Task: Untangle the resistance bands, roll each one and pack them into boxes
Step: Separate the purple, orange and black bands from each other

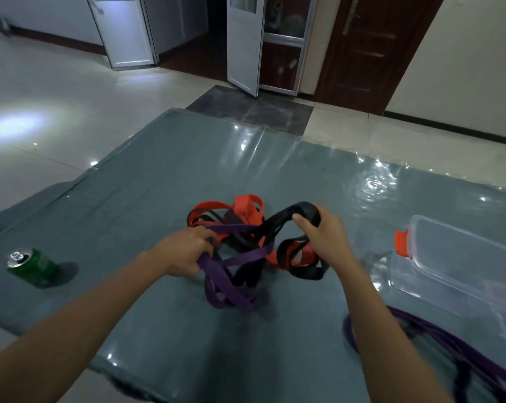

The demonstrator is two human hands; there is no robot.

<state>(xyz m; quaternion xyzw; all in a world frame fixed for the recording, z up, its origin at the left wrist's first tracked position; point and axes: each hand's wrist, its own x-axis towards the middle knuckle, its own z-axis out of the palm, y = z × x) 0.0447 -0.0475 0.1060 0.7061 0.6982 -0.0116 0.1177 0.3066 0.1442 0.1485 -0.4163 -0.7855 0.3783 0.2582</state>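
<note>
- Head view, count: one tangle of resistance bands point(246, 251) lay on the grey table point(158, 175), about in the middle of it. It had three colours in it: purple strands point(231, 289), black strands point(304, 210) and red strands point(247, 205). How many separate bands made the knot, I could not tell.
- One more purple band point(438, 341) lay apart from the tangle, at the near right part of the table, partly behind the right forearm.
- One clear plastic box point(461, 257) stood at the right, well apart from the tangle. It had an orange clip point(402, 242) on its left end; more orange showed at the edge of the picture, cut off.
- One green can point(32, 267) stood upright at the far left of the table.
- Two bare hands were in view, both arms reaching forward from below.
- The left hand point(185, 251) was at the left side of the tangle, palm down, with its fingers curled round a purple strand.
- The right hand point(324, 237) was at the upper right side of the tangle. Its thumb and fingers were closed on a black loop, which was held raised above the rest of the knot.
</note>
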